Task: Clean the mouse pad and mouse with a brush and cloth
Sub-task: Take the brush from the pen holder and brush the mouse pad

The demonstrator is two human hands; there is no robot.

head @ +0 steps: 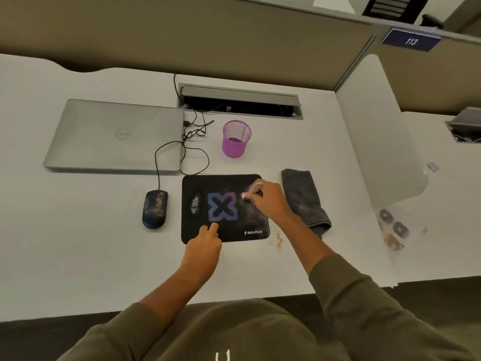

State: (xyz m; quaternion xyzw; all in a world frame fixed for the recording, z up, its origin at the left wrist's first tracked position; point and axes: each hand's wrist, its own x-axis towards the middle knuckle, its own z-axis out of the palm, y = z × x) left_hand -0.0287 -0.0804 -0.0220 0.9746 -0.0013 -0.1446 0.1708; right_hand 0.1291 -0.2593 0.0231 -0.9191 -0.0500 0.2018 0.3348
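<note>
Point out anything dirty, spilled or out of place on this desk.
The mouse has yellowish grime across its top. The mouse pad carries a whitish speckled patch left of its X logo and a dusty haze at the right, where the right hand holds the brush. An orange-brown stain marks the desk by the pad's near right corner.

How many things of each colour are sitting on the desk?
Grey: 2, the laptop and the cloth
Black: 2, the mouse pad and the mouse
Purple: 1, the cup
Total: 5
</note>
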